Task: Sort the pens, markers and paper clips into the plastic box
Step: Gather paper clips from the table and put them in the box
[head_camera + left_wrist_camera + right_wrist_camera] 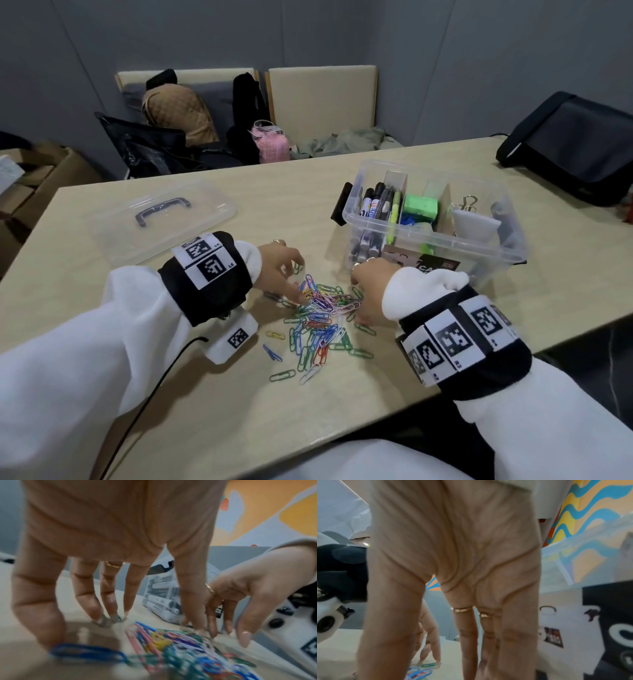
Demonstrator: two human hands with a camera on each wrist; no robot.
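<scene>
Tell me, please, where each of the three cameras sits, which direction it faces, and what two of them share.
Head: looks forward and down at the table, paper clips, plastic box; both sleeves, left hand, right hand show.
Left wrist: looks along the left palm and fingers to the clips; the right hand shows.
Right wrist: looks along the right palm; left fingers behind.
Shared: both wrist views show the clips and both hands.

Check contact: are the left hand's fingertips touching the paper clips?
Touching. In the left wrist view the left hand's fingertips come down onto the paper clips; the head view agrees, showing them at the pile's left edge.
</scene>
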